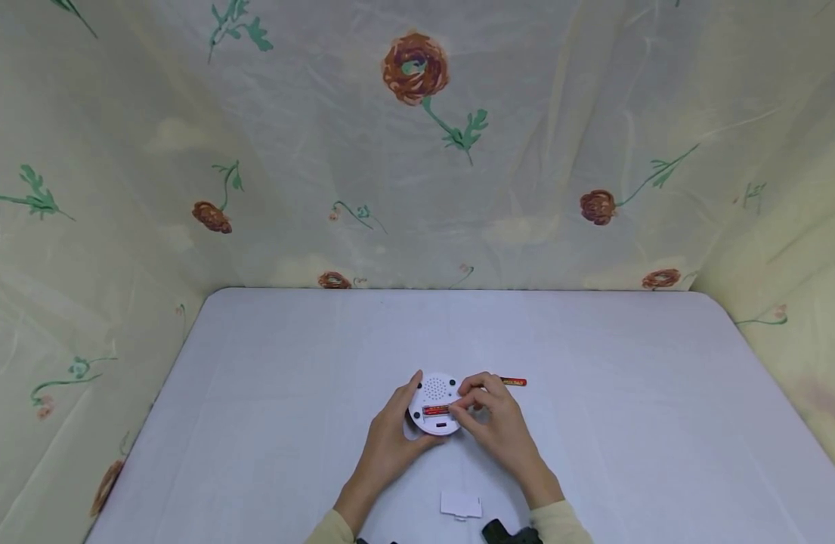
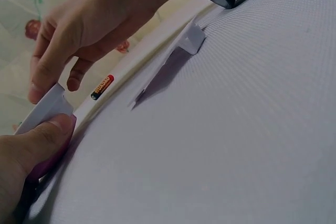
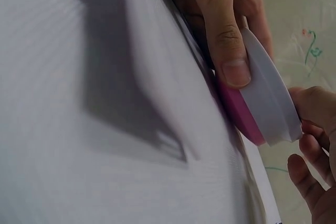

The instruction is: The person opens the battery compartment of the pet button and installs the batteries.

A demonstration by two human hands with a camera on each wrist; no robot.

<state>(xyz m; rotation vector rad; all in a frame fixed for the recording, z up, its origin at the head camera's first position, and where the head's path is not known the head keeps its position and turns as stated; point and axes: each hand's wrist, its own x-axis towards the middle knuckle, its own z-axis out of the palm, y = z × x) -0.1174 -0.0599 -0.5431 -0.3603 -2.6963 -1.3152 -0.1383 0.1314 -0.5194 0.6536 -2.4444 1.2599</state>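
Observation:
A round white device (image 1: pixel 434 388) with speaker holes and a magenta side (image 3: pixel 239 111) is held by its rim in my left hand (image 1: pixel 392 437). Its perforated face is turned up in the head view, showing an open battery slot. A red battery (image 1: pixel 436 411) lies in that slot. The thumb and a finger of my right hand (image 1: pixel 502 431) pinch at its right end, with the other fingers loosely bent above. The fingertips partly cover that end. Beyond the right hand, another red battery (image 1: pixel 514 381) lies on the table, partly hidden in the head view.
A white battery cover (image 1: pixel 461 505) lies on the white table (image 1: pixel 254 423) close to the front, near the right forearm. At the front edge a black piece (image 1: pixel 508 533) shows beside the right sleeve. Flower-patterned cloth (image 1: pixel 512 151) surrounds the table at the back and sides.

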